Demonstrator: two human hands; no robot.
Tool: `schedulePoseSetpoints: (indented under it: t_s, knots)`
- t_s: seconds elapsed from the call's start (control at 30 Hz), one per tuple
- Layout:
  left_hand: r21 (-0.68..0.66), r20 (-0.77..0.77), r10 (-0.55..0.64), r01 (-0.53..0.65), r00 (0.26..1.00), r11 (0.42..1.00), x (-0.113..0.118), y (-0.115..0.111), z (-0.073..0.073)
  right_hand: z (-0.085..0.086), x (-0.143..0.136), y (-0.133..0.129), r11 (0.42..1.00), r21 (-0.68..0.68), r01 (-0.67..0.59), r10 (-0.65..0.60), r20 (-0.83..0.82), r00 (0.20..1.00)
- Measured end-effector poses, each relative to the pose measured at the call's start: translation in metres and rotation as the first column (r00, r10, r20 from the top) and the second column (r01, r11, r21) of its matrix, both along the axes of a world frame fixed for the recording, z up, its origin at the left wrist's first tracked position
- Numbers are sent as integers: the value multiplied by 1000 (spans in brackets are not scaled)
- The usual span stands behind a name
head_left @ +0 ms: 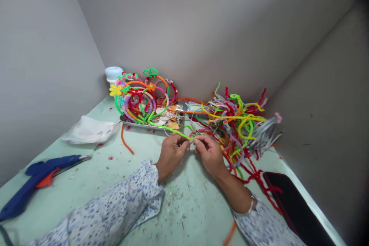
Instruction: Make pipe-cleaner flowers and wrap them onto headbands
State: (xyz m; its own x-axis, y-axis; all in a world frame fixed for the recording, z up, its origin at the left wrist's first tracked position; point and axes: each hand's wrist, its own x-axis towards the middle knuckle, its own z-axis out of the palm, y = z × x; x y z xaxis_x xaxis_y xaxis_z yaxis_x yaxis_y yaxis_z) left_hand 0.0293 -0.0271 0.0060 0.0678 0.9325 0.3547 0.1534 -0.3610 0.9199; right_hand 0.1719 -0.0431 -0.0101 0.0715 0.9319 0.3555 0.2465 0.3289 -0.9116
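Both of my hands meet over the middle of the table, fingertips nearly touching. A bright green pipe cleaner (173,129) is pinched by my left hand (173,153); its long free end slants up and left toward the metal tray. My right hand (209,155) is closed in a pinch at the near end of the same pipe cleaner. A thin wire hoop (166,125) shows just behind my fingers; whether I hold it too cannot be told. Past my right hand lies a tangled heap of coloured pipe cleaners (230,111).
Behind my hands, a metal tray (135,123) bears pipe-cleaner headbands (144,92) and round discs (173,124). At left are a blue glue gun (37,180), a white plastic bag (90,130) and a blue-lidded container (113,72). A phone (294,203) lies at right. Grey walls enclose the table (112,177).
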Motion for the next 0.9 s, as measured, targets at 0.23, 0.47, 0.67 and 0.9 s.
schedulePoseSetpoints:
  t_s: [0.23, 0.47, 0.67, 0.9]
  knots:
    - [30, -79, 3, -1, 997, 1000, 0, 3, -4, 0, -1, 1, 1000, -4, 15, -15, 18, 1000]
    - [47, -148, -26, 33, 989, 998, -1, 2, -3, -1, 0, 2, 999, -38, 28, -28, -17, 999]
    - [63, -180, -33, 45, 983, 997, -3, 3, 0, -1, -1, 1, 1000, -25, 19, -19, 8, 1000]
    - [100, -222, -7, 30, 975, 995, -4, 4, -2, -3, 0, 2, 1000, 8, 20, -20, 105, 994]
